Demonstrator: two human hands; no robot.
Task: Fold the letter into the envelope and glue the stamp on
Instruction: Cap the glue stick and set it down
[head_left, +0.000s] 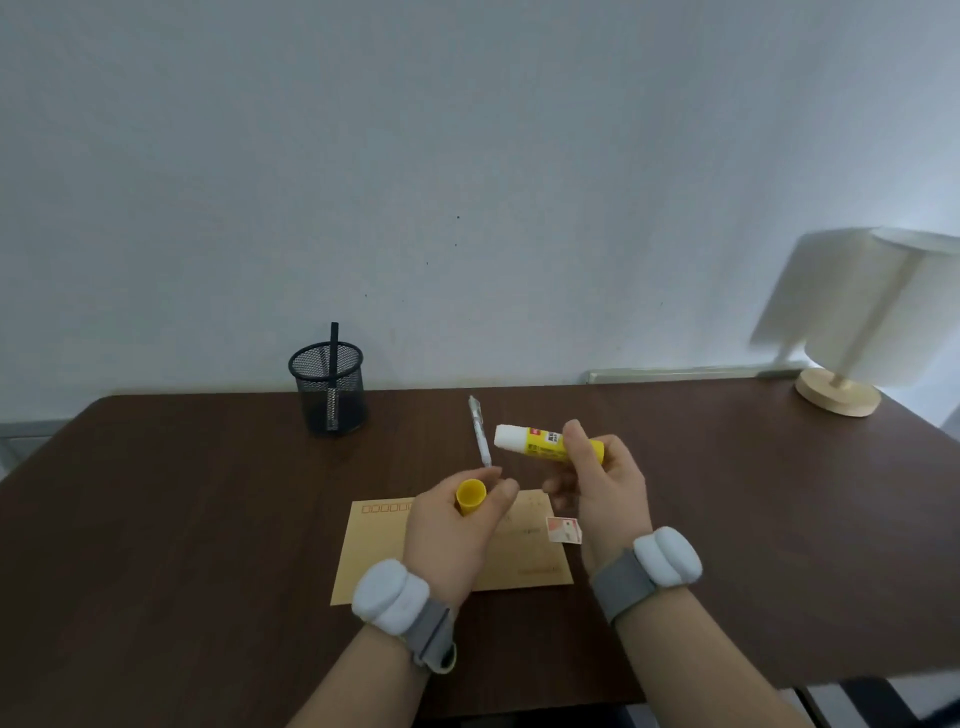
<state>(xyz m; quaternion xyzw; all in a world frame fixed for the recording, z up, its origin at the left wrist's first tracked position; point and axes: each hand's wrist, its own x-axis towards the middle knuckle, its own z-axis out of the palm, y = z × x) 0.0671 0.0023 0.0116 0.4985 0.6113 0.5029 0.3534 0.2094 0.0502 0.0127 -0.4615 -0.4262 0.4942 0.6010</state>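
A tan envelope (374, 556) lies flat on the dark wooden table (182, 519), face up, partly under my hands. A small reddish stamp (564, 530) rests at its right edge. My left hand (457, 535) holds the yellow glue cap (470, 495) with its open end up. My right hand (602, 478) grips the yellow glue stick (530, 440), uncapped, its white tip pointing left above the envelope. No letter sheet is in sight.
A white pen (479, 430) lies on the table behind my hands. A black mesh pen holder (328, 387) stands at the back left. A white-shaded lamp with a wooden base (837, 397) stands at the back right. A wall rises behind the table.
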